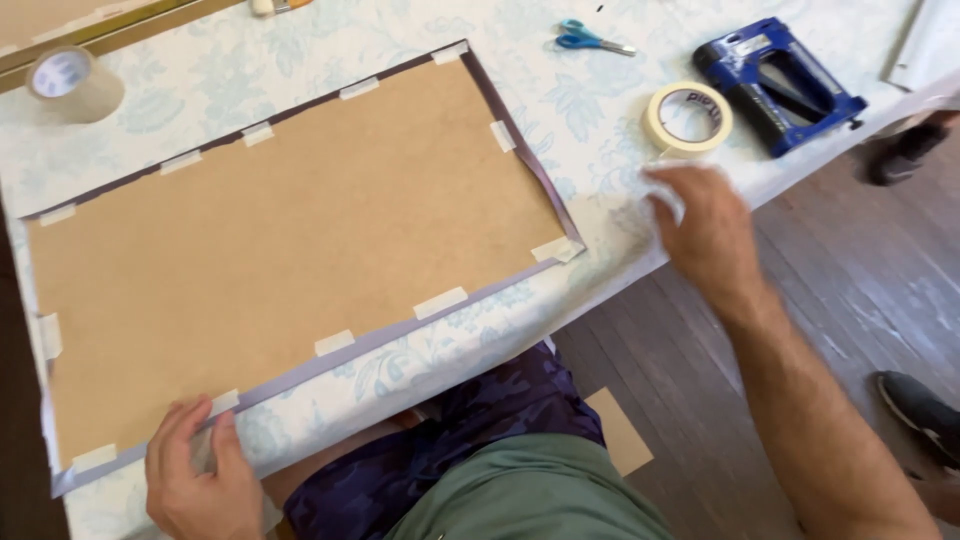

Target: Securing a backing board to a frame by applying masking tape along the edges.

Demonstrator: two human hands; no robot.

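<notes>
A brown hardboard panel (300,230) lies flat on the table, edged with a dark strip and held by several short pieces of masking tape. My left hand (195,470) presses on the panel's near left corner, fingers on the edge. My right hand (705,225) hovers, blurred, over the table's right edge just below a roll of masking tape (687,118). A pale piece, perhaps tape, seems to be at its fingertips; whether it is gripped is unclear.
A floral cloth (590,110) covers the table. A blue staple gun (780,85) and blue-handled scissors (592,40) lie at the far right. A brown tape roll (70,82) stands at the far left. Another person's shoes (925,410) are on the wooden floor.
</notes>
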